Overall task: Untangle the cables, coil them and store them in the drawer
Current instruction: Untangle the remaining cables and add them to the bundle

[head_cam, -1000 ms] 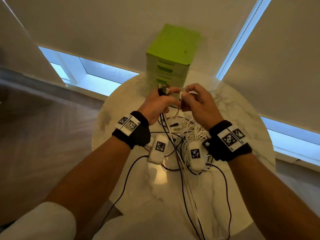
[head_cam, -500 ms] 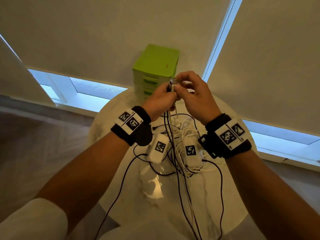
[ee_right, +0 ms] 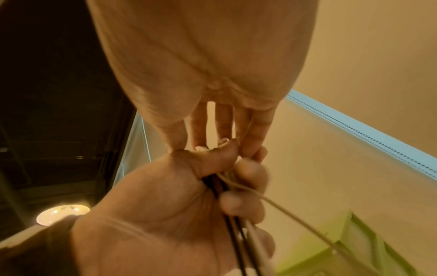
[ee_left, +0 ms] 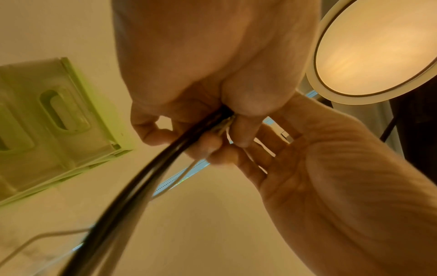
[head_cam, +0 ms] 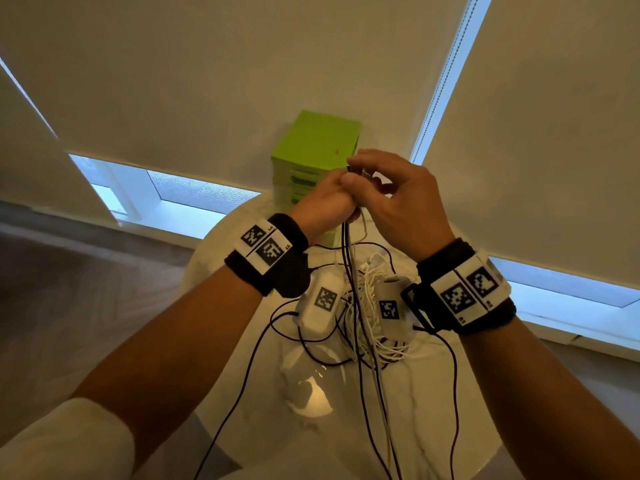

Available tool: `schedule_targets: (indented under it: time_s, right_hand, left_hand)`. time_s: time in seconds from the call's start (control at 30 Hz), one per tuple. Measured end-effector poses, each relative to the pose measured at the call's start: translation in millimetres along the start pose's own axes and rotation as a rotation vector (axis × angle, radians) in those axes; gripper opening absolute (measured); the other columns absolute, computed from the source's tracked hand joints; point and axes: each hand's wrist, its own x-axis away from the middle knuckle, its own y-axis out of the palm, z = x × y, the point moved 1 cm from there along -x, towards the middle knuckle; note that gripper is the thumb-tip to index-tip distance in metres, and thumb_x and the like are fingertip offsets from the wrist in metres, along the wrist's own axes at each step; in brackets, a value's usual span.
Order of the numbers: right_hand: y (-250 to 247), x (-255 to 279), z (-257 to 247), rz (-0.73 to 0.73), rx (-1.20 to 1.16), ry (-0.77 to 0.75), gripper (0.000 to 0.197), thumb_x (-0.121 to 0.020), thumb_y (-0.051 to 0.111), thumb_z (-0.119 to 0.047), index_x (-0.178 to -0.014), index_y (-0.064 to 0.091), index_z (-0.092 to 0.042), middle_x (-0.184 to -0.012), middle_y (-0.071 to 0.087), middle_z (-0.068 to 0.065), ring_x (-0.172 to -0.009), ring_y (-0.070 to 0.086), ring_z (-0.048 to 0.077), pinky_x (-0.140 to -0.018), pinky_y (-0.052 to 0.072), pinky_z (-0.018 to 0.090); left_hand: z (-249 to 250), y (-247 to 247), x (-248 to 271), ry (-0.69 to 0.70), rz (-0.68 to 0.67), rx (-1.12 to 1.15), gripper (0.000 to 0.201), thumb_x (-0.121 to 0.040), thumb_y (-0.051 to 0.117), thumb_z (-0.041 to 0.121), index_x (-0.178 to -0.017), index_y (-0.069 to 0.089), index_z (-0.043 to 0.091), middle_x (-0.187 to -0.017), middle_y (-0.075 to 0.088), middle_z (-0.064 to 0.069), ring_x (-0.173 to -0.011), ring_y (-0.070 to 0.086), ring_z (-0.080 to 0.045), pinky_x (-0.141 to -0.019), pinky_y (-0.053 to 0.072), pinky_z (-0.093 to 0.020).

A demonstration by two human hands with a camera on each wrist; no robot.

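Observation:
My left hand is raised in front of the green drawer unit and grips a bundle of black and white cables in its fist. The strands hang down to a tangle of white and black cables on the round marble table. My right hand pinches the cable ends that stick up from the left fist. In the left wrist view the left hand grips the bundle of cables. In the right wrist view the right hand touches the left thumb above the cables.
The drawer unit stands at the table's far edge with its drawers shut. Roller blinds hang behind it. Black wires from the wrist cameras trail over the table. A round ceiling lamp is overhead.
Both hands have risen together from just above the tangle to in front of the drawer unit, lifting the gripped strands. The right hand has closed in on the left fist.

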Motion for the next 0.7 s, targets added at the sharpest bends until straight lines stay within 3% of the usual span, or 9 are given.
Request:
schedule_targets:
  time_s: [0.07,0.17,0.27,0.33,0.43,0.5,0.57,0.63,0.7]
  right_hand:
    - [-0.1,-0.9,-2.9,0.041,0.037,-0.017,0.019,-0.086,0.068,-0.025,-0.103,0.073,-0.02,-0.112,0.069,-0.003,-0.104,0.06,0.001,-0.088,0.047,0.014]
    - [-2.3,-4.7,-5.5,0.054,0.066,-0.016,0.014,-0.086,0.068,-0.022,-0.098,0.075,-0.02,-0.1,0.069,-0.01,-0.091,0.059,-0.009,-0.08,0.039,0.002]
    - [-4.2,-6.8,-6.0,0.029,0.003,-0.004,0.013,-0.086,0.068,-0.02,-0.097,0.074,-0.018,-0.092,0.069,-0.011,-0.089,0.064,-0.003,-0.081,0.05,0.013]
    - [-3.9,-6.1,-7.2,0.02,-0.026,-0.005,0.014,-0.087,0.067,-0.018,-0.099,0.074,-0.017,-0.093,0.07,-0.009,-0.09,0.067,0.004,-0.085,0.054,0.025]
    - [-2.5,-4.9,-6.8,0.019,-0.053,-0.001,0.017,-0.087,0.067,-0.016,-0.103,0.072,-0.018,-0.1,0.069,-0.006,-0.096,0.067,0.006,-0.088,0.054,0.028]
    - [-2.0,-5.4,-5.4,0.024,-0.168,0.03,0.027,-0.089,0.063,-0.014,-0.115,0.065,-0.021,-0.107,0.068,0.0,-0.1,0.066,0.009,-0.09,0.054,0.028]
    - [-0.1,-4.8,-2.3,0.063,-0.35,0.084,0.04,-0.094,0.056,-0.016,-0.131,0.048,-0.028,-0.114,0.065,0.003,-0.108,0.064,0.012,-0.093,0.052,0.032]
    - [2.7,-2.6,4.2,0.058,-0.468,0.188,0.045,-0.099,0.047,-0.019,-0.141,0.036,-0.03,-0.118,0.061,-0.005,-0.114,0.06,0.009,-0.097,0.05,0.032]
    - [7.7,5.1,13.7,-0.082,-0.487,0.307,0.045,-0.099,0.041,-0.016,-0.141,0.036,-0.031,-0.116,0.063,0.0,-0.105,0.062,0.009,-0.092,0.053,0.03]
  left_hand:
    - [2.7,-0.2,1.4,-0.024,0.001,-0.014,0.031,-0.097,0.034,-0.004,-0.079,0.052,0.013,-0.074,0.051,-0.002,-0.073,0.046,-0.023,-0.062,0.04,-0.031]
    - [6.5,-0.7,4.7,-0.057,-0.023,-0.016,0.037,-0.096,0.032,-0.008,-0.085,0.049,0.023,-0.089,0.053,0.002,-0.087,0.049,-0.019,-0.081,0.044,-0.037]
    - [5.8,-4.8,3.4,-0.051,-0.036,-0.079,0.029,-0.094,0.036,-0.006,-0.099,0.053,0.017,-0.106,0.06,-0.01,-0.099,0.055,-0.021,-0.091,0.046,-0.034]
    - [5.7,-6.9,3.4,-0.044,-0.048,-0.099,0.022,-0.091,0.041,-0.003,-0.095,0.057,0.011,-0.094,0.06,-0.015,-0.09,0.054,-0.025,-0.084,0.045,-0.038]
    - [5.9,-6.2,5.0,-0.023,-0.06,-0.04,0.024,-0.096,0.041,-0.003,-0.082,0.055,0.011,-0.074,0.053,-0.007,-0.066,0.056,-0.015,-0.067,0.048,-0.026]
    - [4.2,-3.6,5.6,-0.019,-0.043,0.013,0.024,-0.099,0.041,0.002,-0.079,0.051,0.01,-0.064,0.043,-0.006,-0.05,0.048,-0.011,-0.057,0.048,-0.026]
    - [2.7,-2.5,3.6,-0.026,-0.001,0.057,0.024,-0.102,0.043,0.014,-0.078,0.046,0.011,-0.055,0.036,0.003,-0.043,0.037,-0.009,-0.052,0.045,-0.028]
    - [4.1,-4.1,0.3,-0.019,0.075,0.108,0.026,-0.103,0.043,0.023,-0.078,0.045,0.014,-0.046,0.033,0.011,-0.04,0.031,-0.007,-0.045,0.037,-0.024]
    - [9.8,-8.1,-3.4,-0.01,0.153,0.203,0.024,-0.102,0.044,0.024,-0.081,0.046,0.013,-0.045,0.029,0.013,-0.041,0.026,-0.006,-0.042,0.03,-0.021]
